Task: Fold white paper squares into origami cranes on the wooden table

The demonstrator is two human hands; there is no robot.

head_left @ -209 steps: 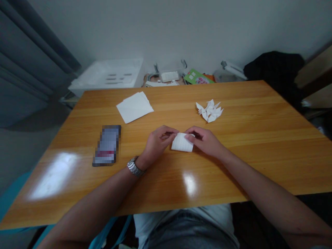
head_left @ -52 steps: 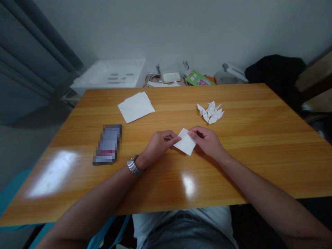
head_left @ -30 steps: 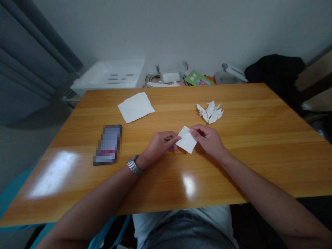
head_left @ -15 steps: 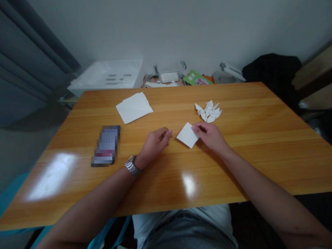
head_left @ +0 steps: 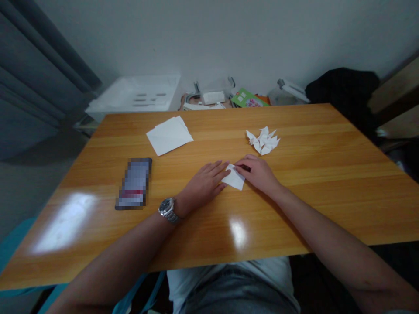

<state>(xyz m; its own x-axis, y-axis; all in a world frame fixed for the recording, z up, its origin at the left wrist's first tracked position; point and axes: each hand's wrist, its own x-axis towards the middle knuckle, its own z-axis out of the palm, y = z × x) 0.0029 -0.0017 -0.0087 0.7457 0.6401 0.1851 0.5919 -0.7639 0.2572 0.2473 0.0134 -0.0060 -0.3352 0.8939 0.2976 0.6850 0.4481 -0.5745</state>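
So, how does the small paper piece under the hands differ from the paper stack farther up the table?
The small paper piece is much smaller than the paper stack. The small piece is under the right hand, while no hand touches the stack. The stack shows several layered sheets. Both are white and lie on the wooden table.

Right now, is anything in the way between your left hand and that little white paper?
No, nothing visible is in the way. The fingers of the left hand reach right to the edge of the small white paper, and the right hand rests on its other side.
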